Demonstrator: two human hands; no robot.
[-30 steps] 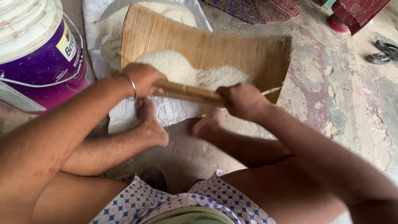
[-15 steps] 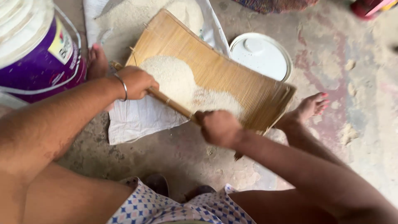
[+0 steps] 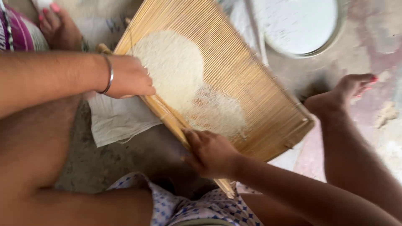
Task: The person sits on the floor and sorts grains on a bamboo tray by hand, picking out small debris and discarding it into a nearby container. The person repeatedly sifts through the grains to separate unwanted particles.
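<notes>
Bamboo winnowing tray (image 3: 247, 79), tilted above the floor (image 3: 125, 163), carries a heap of pale grain (image 3: 176, 67). Left hand (image 3: 127, 77) and right hand (image 3: 209, 152) are both clamped on its near rim. A white lid (image 3: 297, 25) lies beyond.

We see a straw-yellow ribbed winnowing tray (image 3: 234, 79) with off-white grain (image 3: 176, 67), a silver bangle (image 3: 109, 74), pink toenails (image 3: 54, 7), a white round lid (image 3: 299, 23), and white cloth with blue diamond pattern (image 3: 197, 207).

winnowing tray (image 3: 251, 88) | flat woven bamboo, tan, tilted | white grain (image 3: 176, 67) heaped on it, near edge held
</notes>
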